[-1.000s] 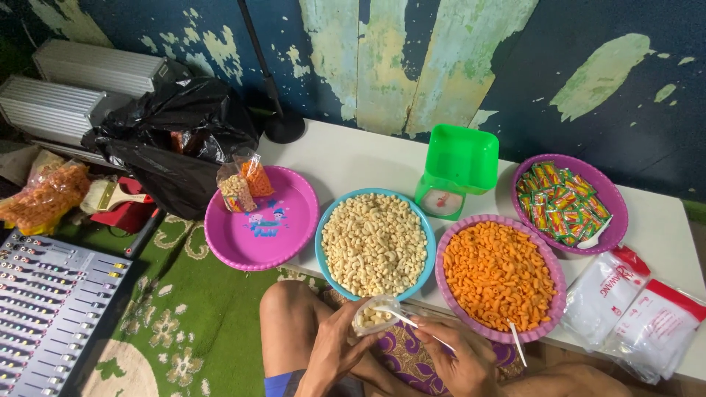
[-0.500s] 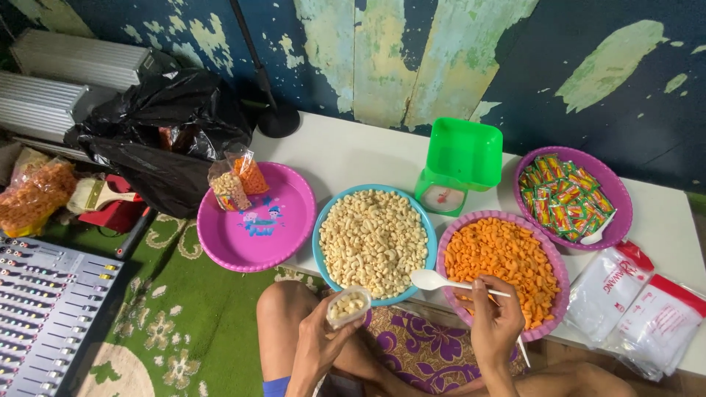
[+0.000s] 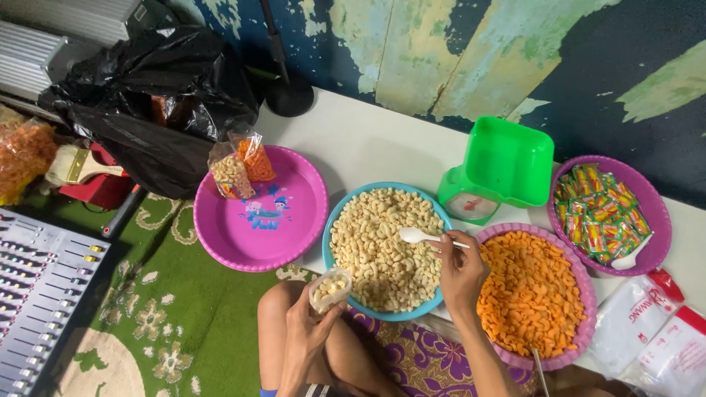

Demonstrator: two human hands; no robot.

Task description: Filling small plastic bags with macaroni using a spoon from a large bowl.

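- The left hand (image 3: 307, 331) is low, by the person's knee. It is curled around a small clear bag (image 3: 329, 288) with some pale puffs inside. The bag's open top points up.
- The right hand (image 3: 462, 270) pinches the handle of a white spoon (image 3: 425, 237). The spoon lies flat and points left — its scoop end sits over the blue bowl (image 3: 346, 213), just above the pale puffs (image 3: 386, 246).
- The bag is down and to the left of the spoon, near the bowl's front edge. The right hand is the one closer to the puffs.
- Right of the blue bowl is one purple bowl of orange snacks (image 3: 531, 294).
- Left is one pink tray (image 3: 294, 220) with two small filled packs (image 3: 243, 167) on its far edge.
- Farther back: one green scale (image 3: 500, 169) and one more purple bowl of wrapped sweets (image 3: 603, 213).
- Four dishes in all — one blue, two purple, one pink.
- One black sack (image 3: 147, 95) sits far left.
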